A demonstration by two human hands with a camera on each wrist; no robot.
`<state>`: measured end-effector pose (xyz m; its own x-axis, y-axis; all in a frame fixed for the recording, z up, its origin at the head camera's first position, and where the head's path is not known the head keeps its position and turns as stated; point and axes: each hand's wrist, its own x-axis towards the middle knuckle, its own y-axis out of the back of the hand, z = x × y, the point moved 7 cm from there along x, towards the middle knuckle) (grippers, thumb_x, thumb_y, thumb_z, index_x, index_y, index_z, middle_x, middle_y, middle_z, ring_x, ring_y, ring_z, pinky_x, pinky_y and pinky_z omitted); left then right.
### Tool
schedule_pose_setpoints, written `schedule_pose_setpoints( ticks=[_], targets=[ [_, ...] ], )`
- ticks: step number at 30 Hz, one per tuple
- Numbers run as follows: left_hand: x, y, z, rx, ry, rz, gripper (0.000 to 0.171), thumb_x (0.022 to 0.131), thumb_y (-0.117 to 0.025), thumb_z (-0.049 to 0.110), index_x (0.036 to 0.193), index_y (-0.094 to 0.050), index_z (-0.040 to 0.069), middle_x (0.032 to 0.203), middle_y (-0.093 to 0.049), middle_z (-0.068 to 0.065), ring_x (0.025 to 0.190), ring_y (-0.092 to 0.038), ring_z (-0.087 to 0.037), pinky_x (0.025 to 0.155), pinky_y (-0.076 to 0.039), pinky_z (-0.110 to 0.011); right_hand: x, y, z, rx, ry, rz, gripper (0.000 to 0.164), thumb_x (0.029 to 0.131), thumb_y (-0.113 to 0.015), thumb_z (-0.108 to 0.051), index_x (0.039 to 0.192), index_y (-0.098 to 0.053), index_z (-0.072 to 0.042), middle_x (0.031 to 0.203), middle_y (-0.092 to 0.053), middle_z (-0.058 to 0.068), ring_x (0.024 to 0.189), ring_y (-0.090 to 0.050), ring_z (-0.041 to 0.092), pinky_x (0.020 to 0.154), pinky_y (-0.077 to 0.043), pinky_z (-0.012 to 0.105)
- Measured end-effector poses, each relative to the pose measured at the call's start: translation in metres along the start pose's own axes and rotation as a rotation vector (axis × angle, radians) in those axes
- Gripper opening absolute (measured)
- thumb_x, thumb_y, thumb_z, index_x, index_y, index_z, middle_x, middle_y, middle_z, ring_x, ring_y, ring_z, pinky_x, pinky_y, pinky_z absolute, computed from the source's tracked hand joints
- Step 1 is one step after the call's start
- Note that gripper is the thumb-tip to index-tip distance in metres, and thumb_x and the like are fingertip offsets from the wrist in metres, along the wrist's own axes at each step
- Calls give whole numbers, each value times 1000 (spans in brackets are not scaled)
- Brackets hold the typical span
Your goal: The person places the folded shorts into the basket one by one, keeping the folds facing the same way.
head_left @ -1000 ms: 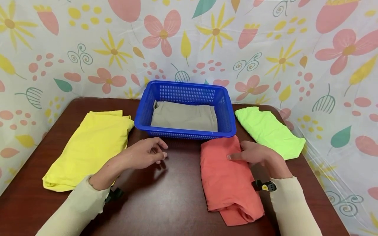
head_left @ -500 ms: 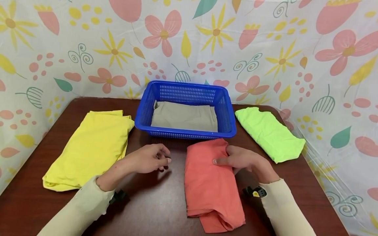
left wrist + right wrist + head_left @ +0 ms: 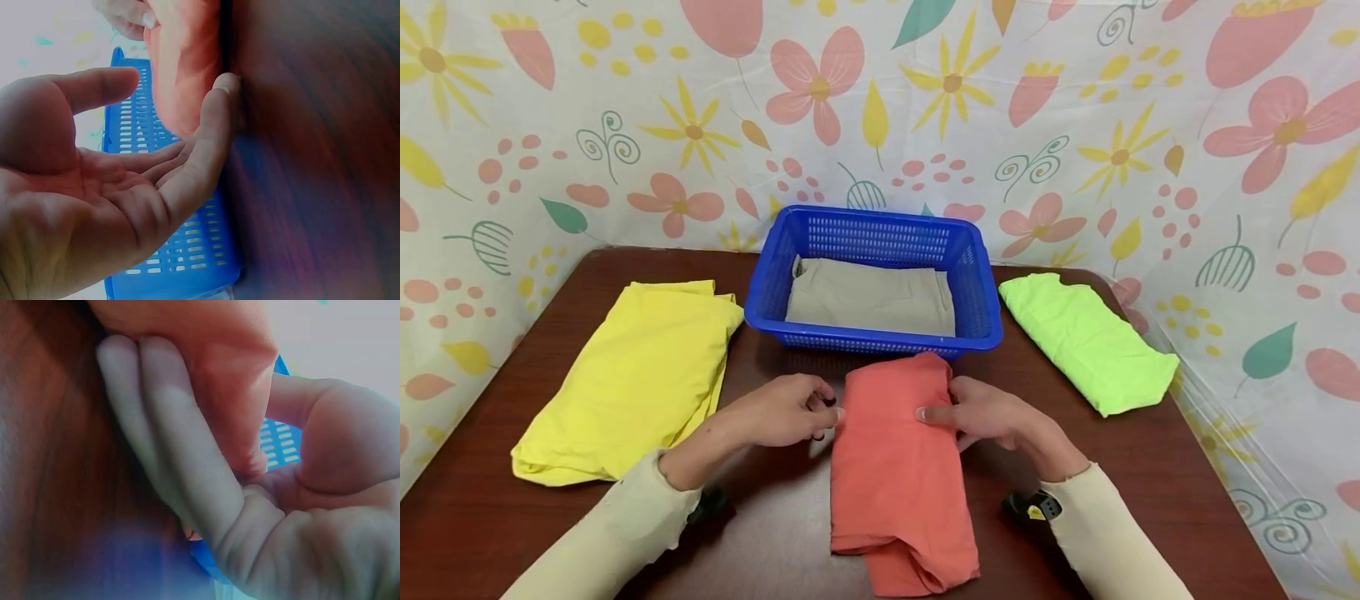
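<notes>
A folded coral-red cloth [image 3: 898, 467] lies lengthwise on the table in front of the basket, one loose flap showing at its near end. My right hand [image 3: 992, 412] pinches its right edge, thumb on top. In the right wrist view the fingers [image 3: 181, 419] reach beneath the cloth. At the opposite edge is my left hand [image 3: 786, 410], its thumb tip right by the cloth in the head view. The left wrist view shows this hand [image 3: 119, 181] with thumb and fingers spread apart, fingertips low at the cloth's side.
A blue perforated basket [image 3: 880, 340] stands at the back with a folded grey-beige cloth [image 3: 868, 296] inside. To the left lies a folded yellow cloth [image 3: 632, 379], to the right a lime-green one [image 3: 1090, 342]. Behind the brown table [image 3: 760, 533] hangs a flower-patterned sheet [image 3: 880, 100].
The red cloth has slid left across the table with my right hand gripping it, from beside the green cloth to the middle. My left hand has shifted slightly right and nearer.
</notes>
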<state>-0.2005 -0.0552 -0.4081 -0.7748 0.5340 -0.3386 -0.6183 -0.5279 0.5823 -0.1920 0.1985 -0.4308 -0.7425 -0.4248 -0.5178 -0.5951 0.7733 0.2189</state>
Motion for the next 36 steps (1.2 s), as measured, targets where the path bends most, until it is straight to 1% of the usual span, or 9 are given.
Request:
schedule_pose_setpoints(
  ticks=[4,10,18,21,25,28,32,34,36],
  targets=[
    [0,-2,-1,-34,12,3,55,105,-67,34,142,-59,-5,90,-75,-1,84,-71,-13,94,-56,-38,-2,-2,-2,14,-2,-11,40,105,-69,-28,125,-62,7,105,-74,15,94,-76,27,83,-65,47],
    [2,-4,-4,-109,49,1,49,104,-69,32,136,-62,-4,86,-75,-5,79,-72,-16,82,-55,-32,-12,12,1,-28,-27,4,43,108,-64,-37,110,-69,5,91,-76,17,81,-77,30,76,-66,45],
    [7,-8,-9,-212,77,5,48,103,-71,29,132,-61,-8,88,-75,-7,77,-74,-18,74,-61,-32,-24,29,22,37,-61,-2,48,110,-59,-36,118,-64,11,97,-76,25,81,-78,33,75,-66,45],
    [9,-10,-12,-263,99,12,50,103,-72,28,133,-60,-10,91,-75,-8,78,-76,-20,74,-63,-34,-26,29,22,50,-51,-25,47,110,-59,-34,119,-65,12,99,-76,26,84,-79,34,77,-65,46],
    [11,-12,-15,-314,120,15,51,102,-73,26,133,-59,-12,95,-75,-11,79,-77,-22,73,-65,-37,-26,21,15,54,-11,-55,43,110,-60,-32,117,-68,9,99,-77,25,86,-79,33,80,-65,46],
    [12,-14,-15,-318,121,17,51,102,-73,26,133,-58,-11,96,-75,-11,78,-77,-23,72,-65,-37,-25,17,11,45,5,-51,42,109,-61,-33,115,-69,8,96,-76,22,86,-78,33,80,-65,47],
    [13,-14,-13,-303,98,28,50,102,-73,27,133,-57,-8,95,-72,-11,77,-76,-22,71,-65,-37,-25,14,11,24,1,-44,40,109,-62,-32,113,-70,7,94,-76,20,84,-78,33,78,-65,46],
    [12,-13,-12,-278,75,38,51,102,-74,28,134,-56,-7,94,-70,-12,75,-74,-22,70,-64,-37,-26,12,12,10,-14,-62,39,109,-62,-32,111,-71,6,93,-76,22,82,-78,33,76,-65,46],
    [11,-11,-12,-222,47,65,53,101,-74,31,136,-55,-5,93,-69,-11,73,-73,-20,71,-62,-35,-28,9,15,-11,-32,-93,39,109,-62,-33,107,-73,5,91,-77,24,79,-79,32,75,-65,45]
  ],
)
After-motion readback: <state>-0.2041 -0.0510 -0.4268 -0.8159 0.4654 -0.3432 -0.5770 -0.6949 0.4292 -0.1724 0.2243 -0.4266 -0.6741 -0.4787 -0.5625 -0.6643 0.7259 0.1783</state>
